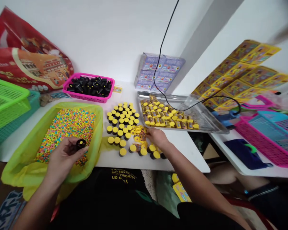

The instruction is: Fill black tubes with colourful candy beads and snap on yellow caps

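Black tube (81,144) in L hand (64,158) (R hand (157,137) by yellow caps (142,152)).

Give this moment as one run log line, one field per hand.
left hand: holds black tube over coloured beads | right hand: on yellow-labelled rolls

Rows of yellow-capped black tubes (115,121) stand between the right hand (157,137) and the left hand (62,156), blocking direct passage.

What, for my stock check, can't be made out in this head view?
Head view only:
The yellow wrappers under the right hand: partly hidden by its fingers.
The black tube in the left hand: lower part hidden by the fingers.
Print on the stacked blue packs: too small.
The object at the top right corner: blurred, cut off by the edge.
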`<state>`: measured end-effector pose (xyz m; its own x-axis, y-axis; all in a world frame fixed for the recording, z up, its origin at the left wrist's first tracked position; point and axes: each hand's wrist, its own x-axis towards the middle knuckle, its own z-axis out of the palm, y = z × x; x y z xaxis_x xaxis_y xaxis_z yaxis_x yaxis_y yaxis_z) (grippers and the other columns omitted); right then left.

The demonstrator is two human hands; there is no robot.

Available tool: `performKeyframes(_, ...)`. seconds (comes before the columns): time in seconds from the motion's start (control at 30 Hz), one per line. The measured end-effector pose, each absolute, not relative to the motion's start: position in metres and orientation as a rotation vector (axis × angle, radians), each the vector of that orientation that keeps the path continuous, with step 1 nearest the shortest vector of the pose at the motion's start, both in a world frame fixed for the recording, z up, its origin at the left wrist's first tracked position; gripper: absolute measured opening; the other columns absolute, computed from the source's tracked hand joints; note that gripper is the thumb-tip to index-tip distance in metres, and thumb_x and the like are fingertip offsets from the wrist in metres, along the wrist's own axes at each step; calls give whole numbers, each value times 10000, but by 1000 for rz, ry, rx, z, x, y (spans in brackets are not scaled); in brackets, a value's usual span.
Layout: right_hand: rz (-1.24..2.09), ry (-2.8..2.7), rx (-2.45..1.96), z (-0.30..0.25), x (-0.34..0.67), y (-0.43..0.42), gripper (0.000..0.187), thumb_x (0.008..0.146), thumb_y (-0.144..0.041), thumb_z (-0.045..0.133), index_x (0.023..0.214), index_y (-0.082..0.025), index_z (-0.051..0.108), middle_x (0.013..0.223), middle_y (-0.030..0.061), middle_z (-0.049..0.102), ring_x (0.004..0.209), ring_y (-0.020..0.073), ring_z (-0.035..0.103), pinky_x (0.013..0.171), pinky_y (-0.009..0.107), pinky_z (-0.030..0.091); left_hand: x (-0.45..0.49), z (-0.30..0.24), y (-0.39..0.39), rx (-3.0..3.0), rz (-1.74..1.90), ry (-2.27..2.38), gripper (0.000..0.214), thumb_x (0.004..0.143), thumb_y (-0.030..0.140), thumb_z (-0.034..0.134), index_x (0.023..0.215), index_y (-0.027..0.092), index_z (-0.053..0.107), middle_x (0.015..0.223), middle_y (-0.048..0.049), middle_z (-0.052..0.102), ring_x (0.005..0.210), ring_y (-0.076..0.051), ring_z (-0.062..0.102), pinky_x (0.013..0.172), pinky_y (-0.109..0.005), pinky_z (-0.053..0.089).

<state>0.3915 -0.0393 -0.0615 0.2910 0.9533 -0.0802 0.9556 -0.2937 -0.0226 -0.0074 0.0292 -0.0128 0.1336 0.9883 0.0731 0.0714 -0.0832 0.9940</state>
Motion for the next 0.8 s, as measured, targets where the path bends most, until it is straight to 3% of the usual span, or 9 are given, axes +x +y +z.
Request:
performKeyframes(0.37, -34, 1983, 2408, -65, 394, -48, 254, 895, -107, 514, 826, -154, 754, 983, 142, 703, 968, 259, 614, 800, 319, 461, -20, -18, 31, 1430, 1036, 1078, 342, 647, 330, 884, 861, 201, 650, 797, 14, 684, 731, -157, 631, 646, -248, 507)
performKeyframes(0.5, -44, 2029, 2416, -67, 395, -53, 225, 909, -103, 521, 886, -143, 741, 1011, 135, 708, 1030, 253, 610, 893, 317, 461, -19, -18, 30, 1442, 1009, 1090, 325, 669, 315, 874, 896, 223, 662, 787, 31, 684, 703, -157, 619, 610, -248, 492)
performKeyframes(0.8, -107, 2126, 2501, -69, 403, -54, 120, 891, -173, 616, 940, -185, 725, 1025, 79, 730, 1020, 214, 650, 886, 281, 485, -18, -14, 29, 1433, 1002, 1121, 359, 636, 364, 890, 871, 214, 664, 808, 20, 699, 738, -176, 636, 617, -257, 507)
